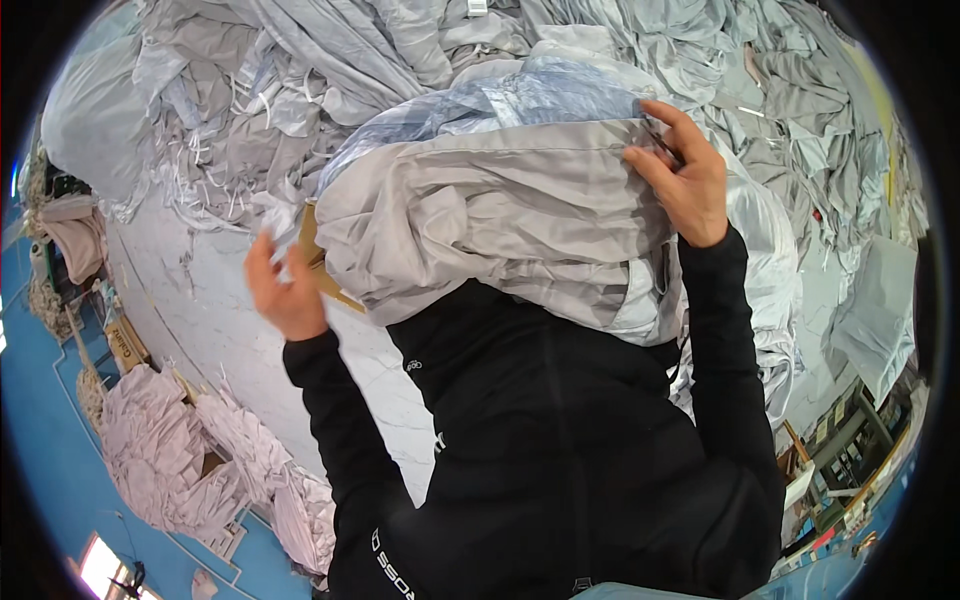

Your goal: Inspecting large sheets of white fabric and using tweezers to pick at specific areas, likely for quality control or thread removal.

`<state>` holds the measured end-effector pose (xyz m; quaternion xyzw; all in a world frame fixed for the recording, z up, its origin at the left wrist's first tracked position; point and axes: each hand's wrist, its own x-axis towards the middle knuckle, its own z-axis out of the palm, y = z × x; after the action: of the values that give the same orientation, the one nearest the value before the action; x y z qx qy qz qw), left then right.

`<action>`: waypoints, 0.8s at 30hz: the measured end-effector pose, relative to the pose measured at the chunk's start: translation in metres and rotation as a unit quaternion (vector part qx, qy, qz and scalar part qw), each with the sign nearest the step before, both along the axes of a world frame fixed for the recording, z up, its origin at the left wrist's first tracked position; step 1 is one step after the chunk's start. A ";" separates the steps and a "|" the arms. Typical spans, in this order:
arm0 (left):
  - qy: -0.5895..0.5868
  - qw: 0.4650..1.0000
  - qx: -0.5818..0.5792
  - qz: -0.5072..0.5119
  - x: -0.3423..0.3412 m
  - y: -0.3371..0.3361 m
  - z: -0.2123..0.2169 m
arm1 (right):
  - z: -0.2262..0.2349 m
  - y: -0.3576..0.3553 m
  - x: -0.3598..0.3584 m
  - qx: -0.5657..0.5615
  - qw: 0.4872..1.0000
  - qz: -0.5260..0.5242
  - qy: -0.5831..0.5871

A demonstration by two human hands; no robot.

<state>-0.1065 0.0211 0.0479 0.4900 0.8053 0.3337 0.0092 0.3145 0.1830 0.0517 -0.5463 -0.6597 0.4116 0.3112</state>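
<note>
A grey-beige cloth lies bunched across my lap, with a long seam near its far edge. Against the cloth's upper right corner is my right hand. Its thumb and fingers curl around a small dark tool, mostly hidden, whose exact kind I cannot make out. My left hand is raised off the cloth's left side, slightly blurred, with thumb and forefinger apart and nothing visible between them. Beyond the grey-beige cloth, a blue-and-white patterned fabric is bunched up.
Heaps of grey cloth with white ties cover the far side, and more grey fabric spreads at right. A brown cardboard piece shows beside the cloth. Pale pink fabric is piled at lower left. Dark green crates stand at lower right.
</note>
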 end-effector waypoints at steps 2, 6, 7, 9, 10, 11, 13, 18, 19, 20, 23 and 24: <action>-0.021 0.981 0.092 -0.170 0.072 0.047 0.020 | -0.006 0.012 -0.004 0.025 0.998 0.036 -0.036; -0.167 0.924 0.060 -0.340 0.166 0.107 0.019 | -0.016 0.024 0.018 -0.113 0.988 0.058 0.084; -0.168 0.923 0.062 -0.341 0.177 0.114 0.012 | -0.013 0.023 0.020 -0.111 0.989 0.057 0.082; -0.189 0.914 0.077 -0.351 0.191 0.122 -0.006 | -0.005 0.023 0.024 -0.071 0.993 0.088 0.021; -0.205 0.919 0.073 -0.330 0.195 0.126 -0.009 | -0.002 0.024 0.030 -0.077 0.992 0.083 0.049; -0.208 0.916 0.073 -0.334 0.198 0.127 -0.010 | 0.001 0.025 0.034 -0.077 0.993 0.078 0.046; -0.257 0.916 0.051 -0.304 0.203 0.128 -0.009 | 0.009 0.027 0.041 -0.083 0.993 0.079 0.034; -0.165 0.912 0.122 -0.354 0.222 0.142 -0.015 | -0.019 0.043 0.064 -0.055 0.997 0.051 -0.008; -0.135 0.913 0.138 -0.358 0.222 0.143 -0.018 | -0.019 0.041 0.057 -0.056 0.997 0.052 -0.006; -0.107 0.913 0.153 -0.364 0.223 0.143 -0.019 | -0.015 0.034 0.046 -0.028 0.999 0.010 -0.024; -0.050 0.914 0.187 -0.357 0.223 0.143 -0.017 | 0.010 0.013 0.018 0.010 0.997 -0.032 -0.068; -0.048 0.915 0.185 -0.356 0.222 0.141 -0.017 | 0.017 0.006 0.010 0.053 0.997 -0.016 -0.047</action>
<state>0.1152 0.1621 0.0308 0.7204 0.5001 0.4746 0.0753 0.3243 0.1892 0.0689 -0.5587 -0.6853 0.3451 0.3148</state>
